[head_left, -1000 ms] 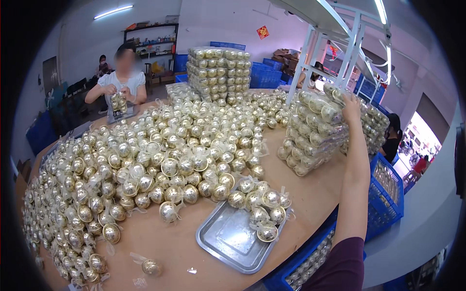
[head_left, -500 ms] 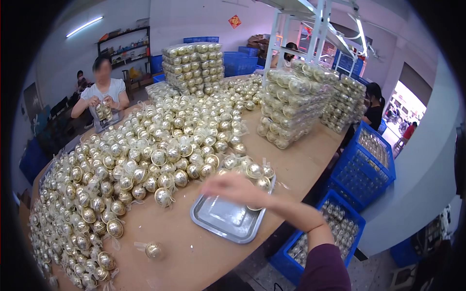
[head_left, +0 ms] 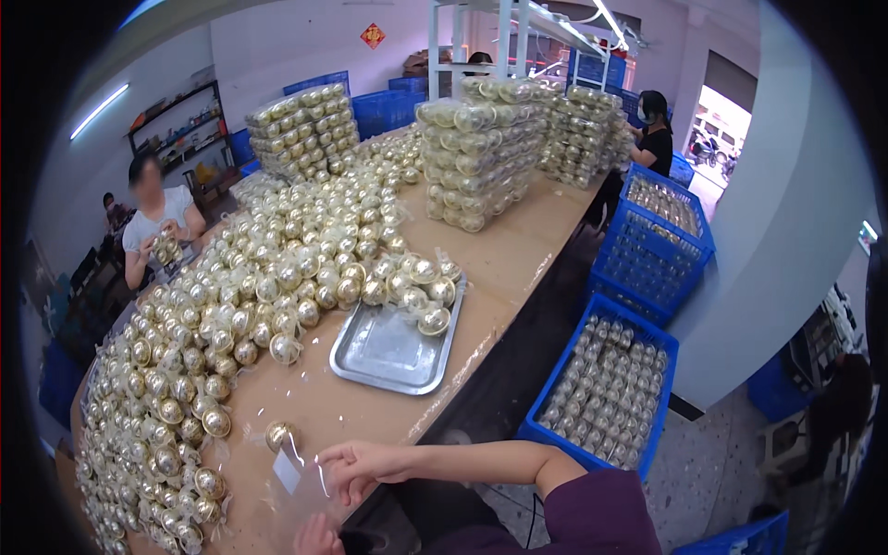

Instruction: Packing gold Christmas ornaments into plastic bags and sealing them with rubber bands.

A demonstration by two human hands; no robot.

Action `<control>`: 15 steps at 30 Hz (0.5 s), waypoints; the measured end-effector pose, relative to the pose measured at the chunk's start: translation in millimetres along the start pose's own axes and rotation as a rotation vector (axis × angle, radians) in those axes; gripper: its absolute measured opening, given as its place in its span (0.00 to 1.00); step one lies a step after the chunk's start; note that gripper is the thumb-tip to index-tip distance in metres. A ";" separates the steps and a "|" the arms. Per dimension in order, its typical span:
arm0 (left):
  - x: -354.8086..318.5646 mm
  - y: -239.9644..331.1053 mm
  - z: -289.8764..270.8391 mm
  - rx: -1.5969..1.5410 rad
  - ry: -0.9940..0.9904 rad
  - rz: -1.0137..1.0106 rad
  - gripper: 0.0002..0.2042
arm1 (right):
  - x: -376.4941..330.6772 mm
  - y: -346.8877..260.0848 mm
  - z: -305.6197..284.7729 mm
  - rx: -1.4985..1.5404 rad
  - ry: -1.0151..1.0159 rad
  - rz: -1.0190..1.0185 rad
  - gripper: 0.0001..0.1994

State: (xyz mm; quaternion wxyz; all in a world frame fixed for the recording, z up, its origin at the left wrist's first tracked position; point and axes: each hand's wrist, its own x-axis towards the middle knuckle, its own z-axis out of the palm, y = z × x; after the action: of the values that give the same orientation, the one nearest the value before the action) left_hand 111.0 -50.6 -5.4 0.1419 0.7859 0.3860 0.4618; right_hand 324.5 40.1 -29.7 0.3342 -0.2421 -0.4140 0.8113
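My right hand (head_left: 359, 467) is over the near table edge, fingers closed on the edge of a clear plastic bag (head_left: 301, 486) that bears a white label. Only part of my left hand (head_left: 317, 535) shows at the lower edge, its fingers bunched against the lower part of the bag. A single gold ball ornament (head_left: 282, 435) lies on the table just beyond the bag. Farther off, a grey metal tray (head_left: 393, 361) holds several gold balls with sheer ribbons at its far end. A large heap of these ornaments (head_left: 268, 277) spreads over the table's left side.
Tall stacks of packed ornaments (head_left: 476, 162) stand toward the far end of the table. Blue crates (head_left: 546, 430) of ornaments sit on the floor to the right. A person in white (head_left: 157, 217) handles ornaments across the table; another in black (head_left: 657, 143) is at the far right.
My right hand has come back from over the tray to the near table edge and now grips a clear bag. My left hand has entered at the bottom. The view has shifted rightward.
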 end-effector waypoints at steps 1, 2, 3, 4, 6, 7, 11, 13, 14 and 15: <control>2.5 0.6 2.2 0.040 -0.086 0.114 0.03 | -0.3 0.1 -1.6 0.011 -0.049 -0.018 0.39; 5.6 1.6 5.0 0.084 -0.168 0.228 0.03 | -2.0 -4.1 -4.5 -0.001 -0.047 -0.025 0.39; 5.1 6.6 11.4 0.076 -0.191 0.265 0.04 | -7.1 -9.9 -6.2 -0.274 0.005 -0.037 0.44; 3.8 14.6 15.3 0.109 -0.230 0.240 0.04 | -10.3 -11.3 -8.8 -0.544 0.053 -0.042 0.48; 12.9 16.5 22.7 0.138 -0.260 0.223 0.05 | -15.8 -22.1 -32.3 -1.035 0.197 -0.579 0.55; 10.4 12.5 23.2 0.095 -0.228 0.107 0.06 | -32.7 -52.3 -46.8 -1.214 0.253 -0.785 0.55; -19.6 -53.3 2.8 -0.028 -0.362 -1.030 0.14 | -135.7 -218.4 -183.3 -0.908 0.507 -0.945 0.22; -42.6 -53.6 15.5 -0.045 -0.381 -0.969 0.13 | -184.3 -309.6 -222.7 -1.009 1.239 -1.229 0.14; -45.2 -42.4 20.4 -0.056 -0.418 -0.899 0.13 | -222.9 -353.7 -277.0 -1.036 1.522 -1.263 0.20; -39.9 -32.9 25.3 -0.071 -0.462 -0.824 0.14 | -275.2 -394.0 -319.1 -1.285 1.768 -1.171 0.30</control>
State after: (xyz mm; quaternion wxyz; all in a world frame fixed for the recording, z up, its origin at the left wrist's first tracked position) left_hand 105.5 -55.0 -62.6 0.4223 0.6440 0.6081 0.1928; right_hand 854.3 169.3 158.4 0.6315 -0.6048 -0.4149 -0.2517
